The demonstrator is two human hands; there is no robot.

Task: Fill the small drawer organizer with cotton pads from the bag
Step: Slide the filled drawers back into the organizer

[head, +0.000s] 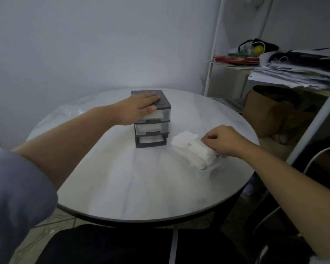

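Sleeve (17,197) cropped; left hand (139,107) covers organizer (152,128); right hand (224,140) pinches blurred pads (191,151).

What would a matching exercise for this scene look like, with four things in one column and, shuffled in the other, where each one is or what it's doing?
Column A
1. left hand
2. right hand
3. stack of white cotton pads
4. pile of loose white papers

Column B
a. off to the far right, away from the table
b. lying on the round pale marbled table, right of the organizer
c. resting flat on top of the small dark grey plastic drawer organizer
d. pinching the pads

Pairs: 1-c, 2-d, 3-b, 4-a
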